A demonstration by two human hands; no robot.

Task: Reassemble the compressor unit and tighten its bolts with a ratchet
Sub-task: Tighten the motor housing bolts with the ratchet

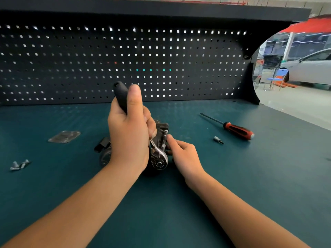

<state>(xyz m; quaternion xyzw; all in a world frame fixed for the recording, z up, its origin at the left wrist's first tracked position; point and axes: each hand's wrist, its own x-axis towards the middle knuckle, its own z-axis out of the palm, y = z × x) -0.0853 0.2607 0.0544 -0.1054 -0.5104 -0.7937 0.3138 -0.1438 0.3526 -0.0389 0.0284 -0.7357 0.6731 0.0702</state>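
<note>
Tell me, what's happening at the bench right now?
Left hand gripping ratchet handle. Right hand steadying the extension on the compressor unit. Loose bolts, screwdriver lie clear. Nothing in the way.

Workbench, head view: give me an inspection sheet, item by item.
Surface: teal bench top, with black pegboard behind it.
Job's things: compressor unit at centre, largely hidden by the hands; ratchet engaged on it; loose bolts at far left.
Clutter: red-handled screwdriver, small bit, clear plastic bag.
Hands: left hand grips the ratchet's black handle; right hand steadies the extension with its fingertips.
Cables: nothing seen.
Surroundings: blue chair and white car at right.
</note>
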